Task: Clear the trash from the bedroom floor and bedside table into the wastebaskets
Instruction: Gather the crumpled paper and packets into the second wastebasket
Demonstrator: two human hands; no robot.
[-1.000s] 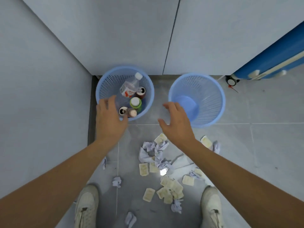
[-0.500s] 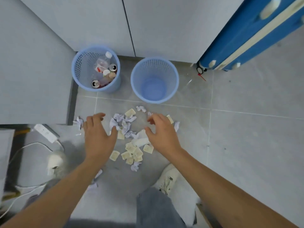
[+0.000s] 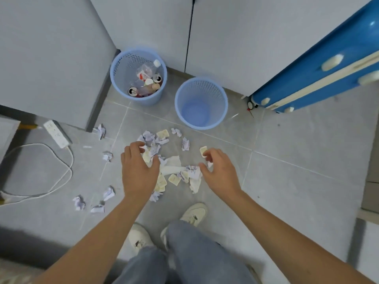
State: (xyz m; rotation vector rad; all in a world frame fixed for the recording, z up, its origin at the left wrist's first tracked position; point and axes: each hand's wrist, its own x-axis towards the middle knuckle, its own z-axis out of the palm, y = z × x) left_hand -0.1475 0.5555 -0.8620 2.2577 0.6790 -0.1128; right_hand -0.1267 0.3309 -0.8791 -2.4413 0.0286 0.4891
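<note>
Two pale blue mesh plastic wastebaskets stand by the grey wall: the left wastebasket (image 3: 138, 78) holds a clear bottle, its white cap pointing toward the wall, and cans, while the right wastebasket (image 3: 201, 103) holds nothing. Crumpled white paper scraps and beige square packets (image 3: 164, 160) lie heaped on the grey tiled floor (image 3: 287, 181) just before the baskets, with seven loose paper balls (image 3: 108, 192) scattered left. Since half a second ago, both hands have dropped closer to the heap. The left hand (image 3: 139, 171) spreads its fingers over the scraps; the right hand (image 3: 220, 173) curls its fingers, apart, beside one packet.
</note>
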